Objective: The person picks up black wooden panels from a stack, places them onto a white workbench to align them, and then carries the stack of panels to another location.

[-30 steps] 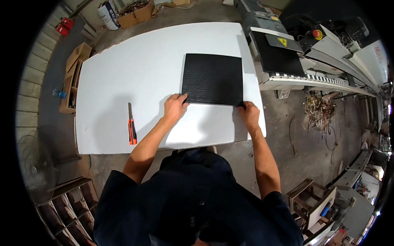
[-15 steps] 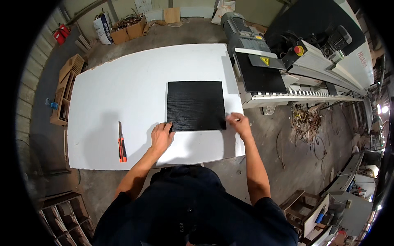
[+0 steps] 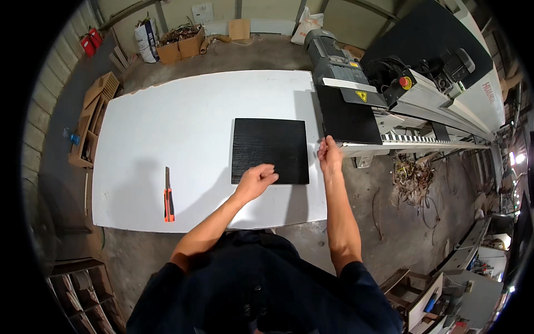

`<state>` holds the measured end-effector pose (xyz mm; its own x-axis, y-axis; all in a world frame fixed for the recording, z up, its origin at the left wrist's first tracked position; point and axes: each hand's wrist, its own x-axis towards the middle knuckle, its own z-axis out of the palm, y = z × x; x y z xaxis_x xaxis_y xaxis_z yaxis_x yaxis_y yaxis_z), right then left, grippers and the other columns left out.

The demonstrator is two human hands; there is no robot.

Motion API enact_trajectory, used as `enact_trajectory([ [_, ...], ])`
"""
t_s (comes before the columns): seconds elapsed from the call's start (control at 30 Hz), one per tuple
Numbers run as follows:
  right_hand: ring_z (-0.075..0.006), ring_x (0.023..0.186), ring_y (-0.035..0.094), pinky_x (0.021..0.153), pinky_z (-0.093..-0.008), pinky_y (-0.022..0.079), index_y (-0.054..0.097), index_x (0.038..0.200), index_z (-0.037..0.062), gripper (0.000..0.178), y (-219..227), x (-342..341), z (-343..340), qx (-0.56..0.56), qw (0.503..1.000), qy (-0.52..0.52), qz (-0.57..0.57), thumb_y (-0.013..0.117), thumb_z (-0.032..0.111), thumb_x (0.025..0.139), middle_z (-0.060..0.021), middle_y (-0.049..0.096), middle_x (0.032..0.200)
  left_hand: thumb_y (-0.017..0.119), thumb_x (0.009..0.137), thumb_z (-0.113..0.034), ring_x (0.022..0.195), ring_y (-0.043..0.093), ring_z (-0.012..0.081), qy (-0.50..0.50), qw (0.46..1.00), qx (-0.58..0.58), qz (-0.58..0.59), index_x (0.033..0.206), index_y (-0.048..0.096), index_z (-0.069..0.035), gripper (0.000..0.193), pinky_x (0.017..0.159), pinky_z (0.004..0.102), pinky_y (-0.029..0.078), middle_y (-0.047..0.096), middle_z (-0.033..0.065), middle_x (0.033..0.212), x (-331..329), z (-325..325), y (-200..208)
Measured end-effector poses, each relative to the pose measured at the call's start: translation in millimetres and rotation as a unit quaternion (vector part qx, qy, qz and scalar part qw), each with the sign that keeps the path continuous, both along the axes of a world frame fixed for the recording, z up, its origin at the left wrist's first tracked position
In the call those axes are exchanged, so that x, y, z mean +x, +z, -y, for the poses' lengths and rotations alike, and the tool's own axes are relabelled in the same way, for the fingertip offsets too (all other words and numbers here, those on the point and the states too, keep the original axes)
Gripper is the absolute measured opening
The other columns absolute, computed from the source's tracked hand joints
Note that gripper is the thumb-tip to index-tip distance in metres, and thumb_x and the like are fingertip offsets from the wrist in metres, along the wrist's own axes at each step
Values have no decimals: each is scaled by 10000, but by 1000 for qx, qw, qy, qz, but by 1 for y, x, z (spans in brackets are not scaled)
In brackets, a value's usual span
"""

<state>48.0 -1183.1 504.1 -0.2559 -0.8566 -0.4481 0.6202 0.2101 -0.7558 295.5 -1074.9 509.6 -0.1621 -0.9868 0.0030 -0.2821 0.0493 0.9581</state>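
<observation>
Hands (image 3: 258, 181) at two black panels (image 3: 270, 145), cardboard box (image 3: 181, 52), apparently scraps (image 3: 182, 33) inside

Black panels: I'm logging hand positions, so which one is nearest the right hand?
The panel on the machine, its near left corner at the right hand. The other panel lies on the white table, farther away.

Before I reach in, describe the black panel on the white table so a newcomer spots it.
Find the big white table. Right of its centre lies a black panel, with the left hand over its near edge. Unlike the other dark panel, on the machine by the right hand, this one has white all around it.
</observation>
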Motion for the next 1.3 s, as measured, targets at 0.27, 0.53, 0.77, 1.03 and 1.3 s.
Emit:
enact_trajectory([
  [0.27,-125,579,543,543,-252,446,583,721,61,191,0,103,-131,-4,990,143,-21,674,189,829,-65,616,706,592,840,-25,937,589,211,44,866,262,-425,1092,522,14,265,806,338,500,604,103,1055,-38,53,5],
  [0.53,-138,558,552,532,-265,453,483,614,124,295,-18,32,-118,-16,999,-37,-32,703,183,802,-23,562,619,572,833,3,947,613,207,12,875,245,-417,1124,525,28,296,862,343,506,617,117,1060,51,39,-3],
  [0.77,-188,546,574,531,-299,451,602,694,24,287,-29,16,-133,47,963,87,-249,685,270,817,-70,586,588,616,838,-109,1006,591,253,45,914,293,-277,1166,528,51,375,841,355,510,588,167,1126,76,33,-5],
  [1.03,-308,809,628,719,-389,490,624,1033,15,327,-38,8,-141,-109,715,137,-677,678,188,762,-178,640,882,759,673,-173,1185,414,401,-48,936,-19,349,1329,415,-4,759,1000,410,379,416,262,1295,80,-8,-9],
  [1.3,-360,818,611,720,-404,490,619,978,20,301,-37,4,-127,-117,694,175,-689,673,82,689,-186,633,869,711,688,-35,1058,536,338,58,953,-79,288,1240,502,37,595,906,350,465,496,208,1216,69,-21,-30],
])
